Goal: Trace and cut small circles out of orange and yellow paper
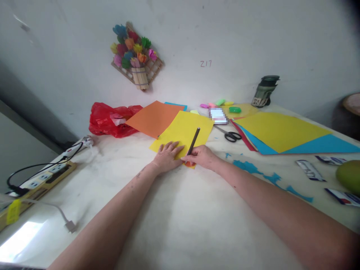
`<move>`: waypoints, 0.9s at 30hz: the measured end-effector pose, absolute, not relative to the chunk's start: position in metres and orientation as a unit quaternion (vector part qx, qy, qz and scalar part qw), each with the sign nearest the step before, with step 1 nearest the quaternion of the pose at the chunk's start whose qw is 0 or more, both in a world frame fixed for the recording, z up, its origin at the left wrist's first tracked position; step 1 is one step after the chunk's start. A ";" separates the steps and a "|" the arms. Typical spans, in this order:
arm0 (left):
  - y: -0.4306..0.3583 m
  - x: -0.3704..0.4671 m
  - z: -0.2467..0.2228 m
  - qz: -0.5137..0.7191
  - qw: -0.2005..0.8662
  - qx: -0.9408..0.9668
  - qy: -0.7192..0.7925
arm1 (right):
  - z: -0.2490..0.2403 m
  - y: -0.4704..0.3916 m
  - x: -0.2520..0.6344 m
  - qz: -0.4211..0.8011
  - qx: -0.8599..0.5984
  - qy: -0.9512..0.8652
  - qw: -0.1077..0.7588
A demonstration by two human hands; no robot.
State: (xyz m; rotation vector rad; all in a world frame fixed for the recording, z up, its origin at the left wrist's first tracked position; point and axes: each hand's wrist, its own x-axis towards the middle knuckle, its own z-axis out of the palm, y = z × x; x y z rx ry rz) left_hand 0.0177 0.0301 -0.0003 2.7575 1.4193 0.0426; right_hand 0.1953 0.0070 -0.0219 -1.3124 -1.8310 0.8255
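Note:
A yellow sheet of paper [185, 129] lies on the table in front of me, its near corner toward me. My left hand [168, 156] rests flat on its left near part with fingers spread. In my right hand [203, 156] is a dark pen [194, 140], tilted, its tip low by the near corner. A small orange paper piece [189, 164] sits at that corner, partly hidden by my right fingers. Beyond to the left lies an orange sheet [157, 118], partly beneath the yellow one.
Black-handled scissors [232, 135] and a phone [218, 115] lie beyond my right hand. Coloured sheets [284, 129] are stacked to the right, with blue paper scraps [247, 166] nearer. A red plastic bag [112, 122] and a power strip [45, 178] are at left. A bottle [265, 92] stands by the wall.

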 end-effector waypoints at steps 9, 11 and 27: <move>0.032 0.018 0.001 -0.008 0.044 0.888 0.458 | -0.020 0.007 0.195 0.351 -0.510 -0.700 0.357; 0.032 0.018 0.000 -0.006 0.040 0.888 0.458 | -0.019 0.006 0.195 0.360 -0.508 -0.698 0.354; 0.031 0.020 0.001 -0.013 0.046 0.887 0.459 | 0.002 -0.004 0.201 0.443 -0.474 -0.685 0.330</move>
